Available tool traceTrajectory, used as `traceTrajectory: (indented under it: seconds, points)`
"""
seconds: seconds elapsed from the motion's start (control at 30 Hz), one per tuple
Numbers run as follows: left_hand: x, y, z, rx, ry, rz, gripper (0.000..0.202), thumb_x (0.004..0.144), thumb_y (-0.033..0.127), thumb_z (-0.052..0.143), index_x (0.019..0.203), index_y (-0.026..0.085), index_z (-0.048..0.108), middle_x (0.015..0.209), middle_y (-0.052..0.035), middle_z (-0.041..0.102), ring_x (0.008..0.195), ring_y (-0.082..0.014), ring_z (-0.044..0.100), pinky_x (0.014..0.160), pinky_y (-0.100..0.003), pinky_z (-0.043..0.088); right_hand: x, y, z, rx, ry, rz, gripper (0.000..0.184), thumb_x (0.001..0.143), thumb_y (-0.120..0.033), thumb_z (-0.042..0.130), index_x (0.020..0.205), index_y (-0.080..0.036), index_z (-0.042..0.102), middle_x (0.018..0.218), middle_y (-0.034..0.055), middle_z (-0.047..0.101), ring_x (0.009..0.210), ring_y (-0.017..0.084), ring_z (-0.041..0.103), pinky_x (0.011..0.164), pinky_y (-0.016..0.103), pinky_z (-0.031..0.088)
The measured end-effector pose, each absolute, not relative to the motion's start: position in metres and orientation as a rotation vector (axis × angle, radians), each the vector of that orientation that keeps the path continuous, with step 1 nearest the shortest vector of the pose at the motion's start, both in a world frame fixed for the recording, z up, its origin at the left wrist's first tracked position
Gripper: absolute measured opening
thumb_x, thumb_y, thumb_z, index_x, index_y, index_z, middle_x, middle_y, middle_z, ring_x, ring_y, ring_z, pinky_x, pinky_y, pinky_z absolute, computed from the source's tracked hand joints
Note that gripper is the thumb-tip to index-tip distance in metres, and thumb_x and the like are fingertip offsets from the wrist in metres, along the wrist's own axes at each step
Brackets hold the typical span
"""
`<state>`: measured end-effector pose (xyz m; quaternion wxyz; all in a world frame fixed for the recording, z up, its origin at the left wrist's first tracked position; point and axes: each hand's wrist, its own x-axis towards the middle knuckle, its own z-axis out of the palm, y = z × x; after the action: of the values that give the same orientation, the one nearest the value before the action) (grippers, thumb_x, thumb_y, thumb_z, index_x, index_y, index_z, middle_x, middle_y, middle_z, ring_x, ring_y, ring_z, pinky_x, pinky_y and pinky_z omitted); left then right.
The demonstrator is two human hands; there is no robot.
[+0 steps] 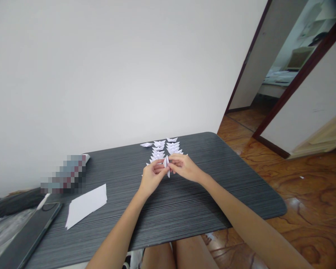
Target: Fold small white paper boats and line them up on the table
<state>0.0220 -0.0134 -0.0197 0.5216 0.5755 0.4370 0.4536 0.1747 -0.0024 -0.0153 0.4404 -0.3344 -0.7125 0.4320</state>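
Both hands meet above the dark table, pinching one small piece of folded white paper point(166, 162) between them. My left hand point(153, 175) grips its left side with thumb and fingers. From the right, my right hand point(186, 167) holds the other side, fingers curled. The folded paper stands roughly upright, with a pointed lower tip showing below the fingers. Just behind the hands, several white folded paper boats point(158, 148) stand in two columns on the table, the nearer ones partly hidden by my hands. A single paper boat point(146, 144) sits to the left of the columns' far end.
A stack of white paper sheets point(87, 204) lies on the left of the dark striped table point(212, 186). Beyond it are a blurred-out packet point(70, 173) and a long dark flat object point(28, 237). A white wall point(114, 74) borders the table's far edge; a doorway is at right.
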Motion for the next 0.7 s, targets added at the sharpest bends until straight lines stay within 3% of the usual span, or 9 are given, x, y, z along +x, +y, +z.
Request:
traceTrajectory:
  seconds: [0.2, 0.37, 0.53, 0.7]
  points:
    - [0.0209, -0.0125, -0.0200, 1.353, 1.021, 1.088, 0.043, 0.061, 0.028, 0.067, 0.098, 0.010, 0.056, 0.077, -0.0071, 0.066, 0.070, -0.0174, 0.063, 0.070, -0.031, 0.050, 0.1739, -0.0043, -0.0173, -0.828, -1.890, 0.887, 0.017, 0.077, -0.016, 0.046, 0.088, -0.016, 0.058, 0.084, 0.0054, 0.053, 0.068, 0.012, 0.054, 0.062, 0.024, 0.048]
    - [0.0198, -0.0113, -0.0189, 1.307, 1.034, 1.099, 0.042, 0.059, 0.029, 0.068, 0.094, 0.009, 0.057, 0.073, -0.0063, 0.066, 0.067, -0.0163, 0.063, 0.066, -0.029, 0.049, 0.1726, -0.0084, -0.0148, -0.798, -1.824, 0.894, 0.037, 0.077, -0.013, 0.045, 0.112, -0.021, 0.036, 0.087, 0.0033, 0.053, 0.063, 0.009, 0.055, 0.063, 0.025, 0.049]
    - [0.0194, -0.0117, -0.0157, 1.266, 1.016, 1.106, 0.038, 0.059, 0.029, 0.069, 0.091, 0.010, 0.058, 0.073, -0.0057, 0.067, 0.067, -0.0152, 0.062, 0.066, -0.027, 0.048, 0.1766, -0.0105, -0.0098, -0.768, -2.073, 0.485, 0.019, 0.078, -0.010, 0.041, 0.089, -0.018, 0.054, 0.087, 0.0065, 0.052, 0.083, 0.016, 0.052, 0.075, 0.030, 0.045]
    - [0.0180, -0.0109, -0.0163, 1.299, 1.008, 1.109, 0.036, 0.061, 0.028, 0.068, 0.092, 0.011, 0.059, 0.075, -0.0055, 0.066, 0.069, -0.0149, 0.062, 0.068, -0.027, 0.048, 0.1819, -0.0089, -0.0105, -0.758, -2.254, 0.345, 0.025, 0.075, -0.006, 0.042, 0.094, -0.016, 0.056, 0.090, 0.0079, 0.050, 0.083, 0.016, 0.050, 0.074, 0.030, 0.044]
